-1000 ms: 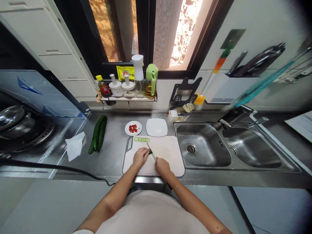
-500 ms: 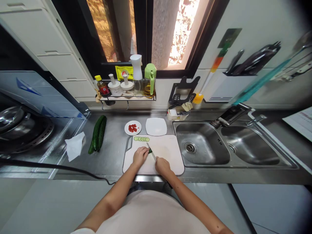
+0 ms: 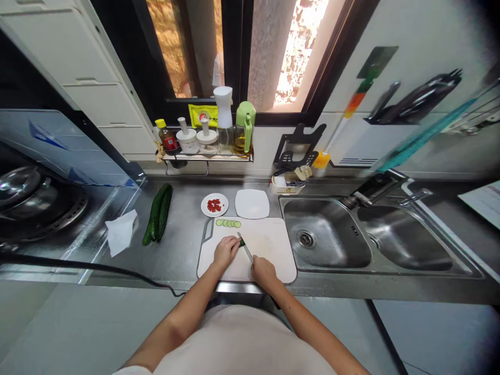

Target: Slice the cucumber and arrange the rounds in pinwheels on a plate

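No wording is legible: the print beside the round red emblem on the flat bright-yellow packet (image 3: pixel 194 115), the red label on the dark, yellow-capped bottle (image 3: pixel 170 141), and the faint lines on the white paper sheet (image 3: pixel 482 205) are too small or blurred.

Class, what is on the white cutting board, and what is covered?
A row of pale slices, a green piece at the left grip, and a knife in the right grip. The piece's full length is hidden under the left grip.

Steel counter (image 3: pixel 182 237) bearing cucumbers (image 3: pixel 164 211), cutting board (image 3: pixel 269 242)
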Demonstrator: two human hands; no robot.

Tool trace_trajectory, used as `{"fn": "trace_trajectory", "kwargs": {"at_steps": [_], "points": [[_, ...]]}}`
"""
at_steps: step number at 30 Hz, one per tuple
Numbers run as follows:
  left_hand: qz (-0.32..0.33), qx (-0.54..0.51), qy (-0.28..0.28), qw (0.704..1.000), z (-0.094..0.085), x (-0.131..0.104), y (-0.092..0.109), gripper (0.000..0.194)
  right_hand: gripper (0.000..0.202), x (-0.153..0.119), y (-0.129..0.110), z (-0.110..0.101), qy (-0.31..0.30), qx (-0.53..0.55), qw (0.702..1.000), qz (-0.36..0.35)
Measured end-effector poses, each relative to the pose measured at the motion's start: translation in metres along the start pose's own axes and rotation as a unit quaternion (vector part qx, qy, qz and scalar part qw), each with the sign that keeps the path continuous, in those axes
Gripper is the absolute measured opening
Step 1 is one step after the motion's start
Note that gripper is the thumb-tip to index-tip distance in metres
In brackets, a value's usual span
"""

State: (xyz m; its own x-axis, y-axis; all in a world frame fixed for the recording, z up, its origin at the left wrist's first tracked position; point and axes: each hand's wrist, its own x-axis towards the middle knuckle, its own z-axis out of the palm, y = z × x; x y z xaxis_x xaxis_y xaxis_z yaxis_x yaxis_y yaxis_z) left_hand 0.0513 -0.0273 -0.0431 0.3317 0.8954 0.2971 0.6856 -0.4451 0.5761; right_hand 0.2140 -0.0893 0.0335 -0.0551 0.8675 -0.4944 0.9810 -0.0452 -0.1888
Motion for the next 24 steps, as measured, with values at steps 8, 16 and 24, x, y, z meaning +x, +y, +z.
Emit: {"fn": "trace_trajectory", "kwargs": {"at_steps": [8,16,24], "points": [[-0.006,-0.001,-0.003,1.000,0.000,0.000,0.000,0.023,0.030,0.012,-0.006,-0.006,-0.001,0.007,1.000,0.001],[-0.008,0.004,-0.002,1.000,-0.001,-0.001,0.001,0.023,0.031,0.016,-0.010,-0.011,0.000,0.000,1.000,0.002],[-0.013,-0.005,-0.005,1.000,-0.002,-0.001,0.003,0.024,0.032,0.007,-0.007,-0.002,0.005,-0.005,1.000,0.009]]}}
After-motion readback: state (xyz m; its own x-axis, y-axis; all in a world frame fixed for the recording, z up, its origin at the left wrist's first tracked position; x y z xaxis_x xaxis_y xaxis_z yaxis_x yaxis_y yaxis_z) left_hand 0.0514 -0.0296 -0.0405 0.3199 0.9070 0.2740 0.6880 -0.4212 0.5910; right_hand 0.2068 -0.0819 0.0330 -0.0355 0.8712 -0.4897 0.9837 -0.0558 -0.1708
